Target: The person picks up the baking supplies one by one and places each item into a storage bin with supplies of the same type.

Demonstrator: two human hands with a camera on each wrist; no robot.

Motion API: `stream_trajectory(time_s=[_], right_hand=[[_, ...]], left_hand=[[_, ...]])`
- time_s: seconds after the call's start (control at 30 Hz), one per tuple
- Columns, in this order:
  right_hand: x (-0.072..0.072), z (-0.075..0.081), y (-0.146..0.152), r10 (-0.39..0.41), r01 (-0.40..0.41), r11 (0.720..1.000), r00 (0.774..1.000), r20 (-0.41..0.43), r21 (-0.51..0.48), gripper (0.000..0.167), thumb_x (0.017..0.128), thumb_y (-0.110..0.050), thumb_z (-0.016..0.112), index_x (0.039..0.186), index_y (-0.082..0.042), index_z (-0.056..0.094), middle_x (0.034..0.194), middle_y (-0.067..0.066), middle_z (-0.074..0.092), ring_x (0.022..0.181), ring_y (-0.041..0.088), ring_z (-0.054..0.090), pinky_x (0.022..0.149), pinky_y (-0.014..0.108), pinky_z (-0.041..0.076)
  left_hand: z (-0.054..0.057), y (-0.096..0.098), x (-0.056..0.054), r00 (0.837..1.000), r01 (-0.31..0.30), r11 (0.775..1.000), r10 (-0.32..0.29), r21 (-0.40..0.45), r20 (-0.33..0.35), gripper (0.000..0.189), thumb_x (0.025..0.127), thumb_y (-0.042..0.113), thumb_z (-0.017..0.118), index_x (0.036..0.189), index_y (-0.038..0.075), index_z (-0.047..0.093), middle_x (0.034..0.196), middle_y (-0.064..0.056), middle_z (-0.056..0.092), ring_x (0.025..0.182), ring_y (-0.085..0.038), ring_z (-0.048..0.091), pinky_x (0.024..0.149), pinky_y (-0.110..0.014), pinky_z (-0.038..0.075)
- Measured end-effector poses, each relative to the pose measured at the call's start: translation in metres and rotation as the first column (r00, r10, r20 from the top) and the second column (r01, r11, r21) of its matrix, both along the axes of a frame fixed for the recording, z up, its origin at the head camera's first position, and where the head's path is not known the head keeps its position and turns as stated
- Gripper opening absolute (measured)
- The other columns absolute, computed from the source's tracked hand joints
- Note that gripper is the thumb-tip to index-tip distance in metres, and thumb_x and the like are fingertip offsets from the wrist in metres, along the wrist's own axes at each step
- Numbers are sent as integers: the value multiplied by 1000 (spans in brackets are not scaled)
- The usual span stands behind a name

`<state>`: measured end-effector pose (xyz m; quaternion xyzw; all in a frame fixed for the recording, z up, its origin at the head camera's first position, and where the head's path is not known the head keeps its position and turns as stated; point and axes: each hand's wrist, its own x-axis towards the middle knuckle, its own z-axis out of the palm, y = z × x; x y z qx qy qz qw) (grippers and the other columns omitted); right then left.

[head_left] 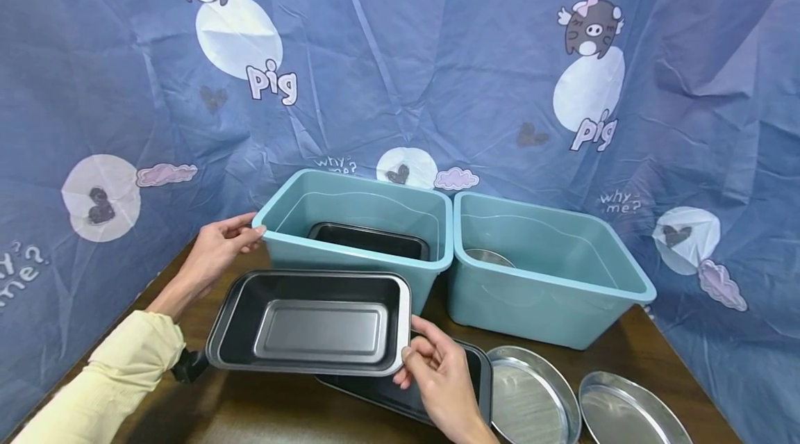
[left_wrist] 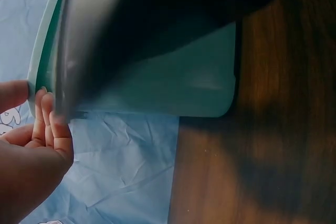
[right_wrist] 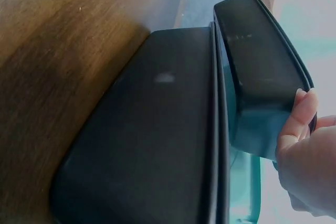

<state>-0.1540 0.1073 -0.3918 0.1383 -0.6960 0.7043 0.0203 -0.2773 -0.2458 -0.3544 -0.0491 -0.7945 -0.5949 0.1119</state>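
A dark loaf pan (head_left: pixel 321 329) hangs in front of the left teal bin (head_left: pixel 356 250), its inside facing me. My right hand (head_left: pixel 440 378) pinches the pan's right rim, thumb on the near face. My left hand (head_left: pixel 215 253) pinches the bin's rim at the front left corner; the left wrist view shows thumb and fingers (left_wrist: pixel 50 124) on either side of that rim. Inside this bin lies another dark loaf pan (head_left: pixel 375 240). Below the held pan, a further dark pan (right_wrist: pixel 152 124) rests on the table, partly hidden by my right hand in the head view.
A second teal bin (head_left: pixel 512 312) stands to the right, with a round silver pan (head_left: pixel 489 256) inside. Two round metal pans (head_left: pixel 531 395) lie on the brown wooden table (head_left: pixel 250 409) at the front right. A blue printed cloth (head_left: pixel 400 83) hangs behind the bins.
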Motion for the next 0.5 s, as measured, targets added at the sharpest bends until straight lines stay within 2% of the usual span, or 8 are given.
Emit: stream_trajectory(time_s=[0.23, 0.5], right_hand=[[2, 0, 3, -27, 26, 999, 998, -50, -18, 50, 92, 13, 58, 140, 21, 46, 79, 18, 66, 58, 13, 64, 57, 25, 56], [4, 3, 7, -41, 36, 998, 992, -118, -42, 47, 91, 15, 59, 136, 22, 49, 77, 18, 66, 56, 13, 63, 55, 26, 56]], left_hand=[[-1, 1, 1, 1000, 0, 1000, 0, 19, 3, 55, 106, 14, 60, 147, -18, 41, 90, 7, 65, 78, 1, 61, 72, -17, 51], [0, 1, 3, 1000, -14, 1000, 14, -4, -9, 54, 105, 16, 61, 146, -16, 45, 91, 1, 66, 80, -5, 62, 74, -18, 52]])
